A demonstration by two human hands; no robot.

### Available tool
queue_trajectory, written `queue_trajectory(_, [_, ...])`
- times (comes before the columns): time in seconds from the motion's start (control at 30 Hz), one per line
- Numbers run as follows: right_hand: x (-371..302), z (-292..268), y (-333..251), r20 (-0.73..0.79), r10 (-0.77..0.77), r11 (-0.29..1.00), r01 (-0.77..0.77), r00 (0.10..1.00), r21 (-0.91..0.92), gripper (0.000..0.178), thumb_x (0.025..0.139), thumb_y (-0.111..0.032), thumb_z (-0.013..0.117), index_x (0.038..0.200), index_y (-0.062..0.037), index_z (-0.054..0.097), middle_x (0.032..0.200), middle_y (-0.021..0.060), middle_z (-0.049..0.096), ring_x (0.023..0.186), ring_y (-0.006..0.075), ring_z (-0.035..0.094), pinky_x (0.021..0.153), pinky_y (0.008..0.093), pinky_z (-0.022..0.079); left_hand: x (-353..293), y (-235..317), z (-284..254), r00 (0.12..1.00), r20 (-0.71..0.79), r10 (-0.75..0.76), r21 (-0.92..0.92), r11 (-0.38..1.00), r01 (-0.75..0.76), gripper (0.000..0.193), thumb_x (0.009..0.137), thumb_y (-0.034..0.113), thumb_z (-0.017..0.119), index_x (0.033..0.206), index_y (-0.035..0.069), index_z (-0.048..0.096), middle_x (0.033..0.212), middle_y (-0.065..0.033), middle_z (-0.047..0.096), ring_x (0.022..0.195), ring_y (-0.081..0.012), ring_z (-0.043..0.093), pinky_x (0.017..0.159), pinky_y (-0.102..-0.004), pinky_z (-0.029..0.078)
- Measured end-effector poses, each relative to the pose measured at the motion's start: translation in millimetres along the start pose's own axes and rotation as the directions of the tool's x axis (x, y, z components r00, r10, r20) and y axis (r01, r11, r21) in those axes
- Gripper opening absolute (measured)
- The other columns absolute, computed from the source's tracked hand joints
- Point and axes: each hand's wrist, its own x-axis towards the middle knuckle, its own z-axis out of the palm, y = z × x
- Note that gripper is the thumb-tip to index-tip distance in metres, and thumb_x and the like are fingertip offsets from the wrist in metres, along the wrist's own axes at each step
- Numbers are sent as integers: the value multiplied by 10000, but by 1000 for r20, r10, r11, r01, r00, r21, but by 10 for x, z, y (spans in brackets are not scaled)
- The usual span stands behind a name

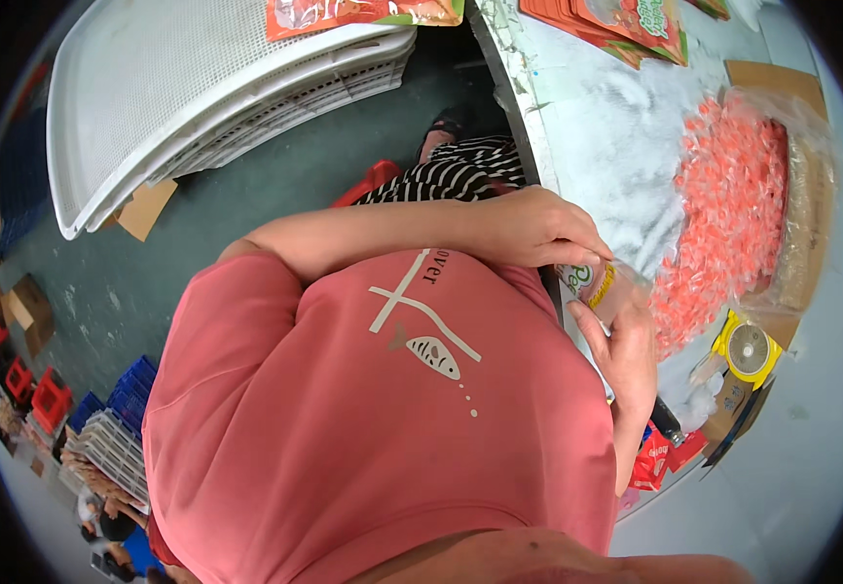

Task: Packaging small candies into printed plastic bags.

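My left hand [550, 232] reaches across from the left, its fingers closed on the upper edge of a small printed candy pouch [589, 279]. My right hand [626, 352] comes from below right and grips the other side of the same pouch, thumb toward me. Part of the pouch looks clear, and what is inside cannot be made out behind my fingers. Just beyond my hands, a big heap of wrapped pink-orange candies [728, 185] spreads over a white cloth [611, 146] on the table.
Flat orange printed pouches [626, 24] lie at the table's far edge. A cardboard box [799, 234] lined with plastic backs the candy heap. Beside it sits a yellow fan [748, 347]. Stacked white plastic trays [178, 88] stand at left, another orange pouch [363, 14] on top.
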Motion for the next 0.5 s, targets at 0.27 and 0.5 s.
queue_trajectory(0.27, [-104,249,280,129,167,971,-185,978,150,259,1000,-155,561,1175,32,598,1058,205,620,993,374,589,899,407,457,-30,-99,-2,995,57,76,113,990,-82,332,957,214,620,1249,59,648,1110,-118,708,988,-302,672,827,-382,526])
queue_trajectory(0.5, [-142,307,327,17,-19,983,16,1000,182,258,1013,-107,496,1208,35,588,1008,252,636,921,434,607,821,428,481,-253,-105,-336,931,271,-246,443,890,106,330,941,226,589,1263,168,633,1051,-120,711,885,-344,675,726,-423,510])
